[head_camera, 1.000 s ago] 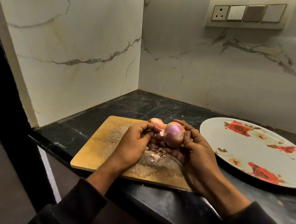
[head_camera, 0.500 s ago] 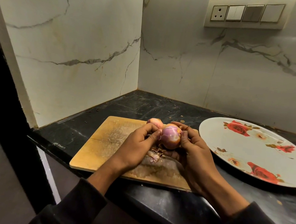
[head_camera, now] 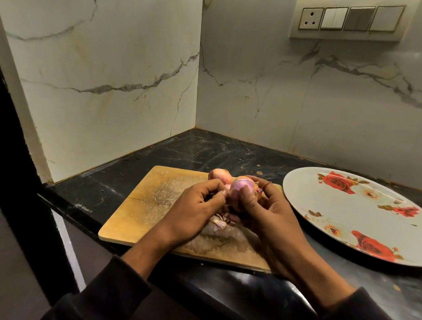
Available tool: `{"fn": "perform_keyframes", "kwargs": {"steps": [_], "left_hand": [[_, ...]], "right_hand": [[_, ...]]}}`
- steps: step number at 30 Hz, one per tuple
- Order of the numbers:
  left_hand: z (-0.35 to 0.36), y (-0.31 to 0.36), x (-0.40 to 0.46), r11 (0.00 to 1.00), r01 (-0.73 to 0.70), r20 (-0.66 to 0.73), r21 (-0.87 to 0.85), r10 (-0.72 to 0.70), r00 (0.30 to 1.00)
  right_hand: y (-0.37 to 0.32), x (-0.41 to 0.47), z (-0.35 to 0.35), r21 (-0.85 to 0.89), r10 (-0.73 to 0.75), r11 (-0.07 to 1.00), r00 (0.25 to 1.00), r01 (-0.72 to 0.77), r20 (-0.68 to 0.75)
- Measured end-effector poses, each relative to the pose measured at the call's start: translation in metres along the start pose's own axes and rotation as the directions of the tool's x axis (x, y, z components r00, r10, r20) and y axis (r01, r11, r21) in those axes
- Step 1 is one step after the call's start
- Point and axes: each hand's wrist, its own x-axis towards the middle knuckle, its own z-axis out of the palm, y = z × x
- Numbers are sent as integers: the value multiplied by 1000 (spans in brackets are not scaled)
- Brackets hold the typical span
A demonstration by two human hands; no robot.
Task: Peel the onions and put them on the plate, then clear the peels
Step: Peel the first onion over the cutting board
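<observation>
Right hand point(head_camera: 269, 218) grips onion point(head_camera: 242, 189); left hand point(head_camera: 196, 210) pinches it.

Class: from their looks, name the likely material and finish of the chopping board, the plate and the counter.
Chopping board: probably wood, matte tan, scratched. Plate: glossy white with printed roses; melamine or ceramic, unclear. Counter: dark polished stone, seemingly granite, faintly veined and reflective.
</observation>
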Motion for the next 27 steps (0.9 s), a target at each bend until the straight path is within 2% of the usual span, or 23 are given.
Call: {"fn": "perform_keyframes", "kwargs": {"steps": [7,15,23,27], "left_hand": [[3,2,3,997,21,-36,-76,-24,999],[3,-3,3,999,-44,-109,23,46,993],[3,0,2,989,-140,-197,52,147,969],[2,6,-2,982,-175,-183,65,184,966]], "right_hand": [[0,3,2,134,60,989,998,-60,4],[1,1,2,-28,18,999,996,-21,-93],[0,0,-1,-105,-21,994,996,12,-84],[0,0,-3,-66,-11,998,999,8,-41]]}}
